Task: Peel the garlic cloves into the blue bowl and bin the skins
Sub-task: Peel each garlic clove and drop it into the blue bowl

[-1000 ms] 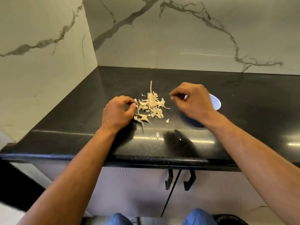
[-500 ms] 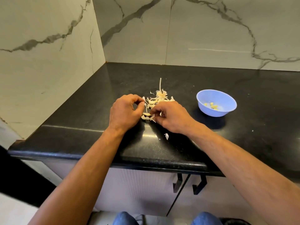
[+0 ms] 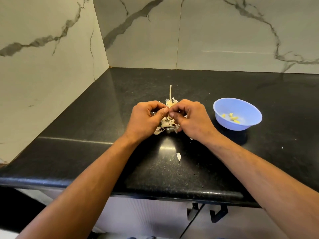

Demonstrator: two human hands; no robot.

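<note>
I see my left hand (image 3: 144, 121) and right hand (image 3: 191, 120), each grip pinching something hidden over the papery garlic skins (image 3: 170, 105); a flicked clove could miss the blue plastic bowl (image 3: 222, 105) at three o'clock.

Pale papery garlic skins (image 3: 166, 125) lie heaped left of the blue bowl (image 3: 222, 107), which holds peeled yellow cloves (image 3: 232, 116).

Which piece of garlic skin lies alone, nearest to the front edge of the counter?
The small white skin scrap between the forearms; the other skins sit in the pile under the hands.
</note>
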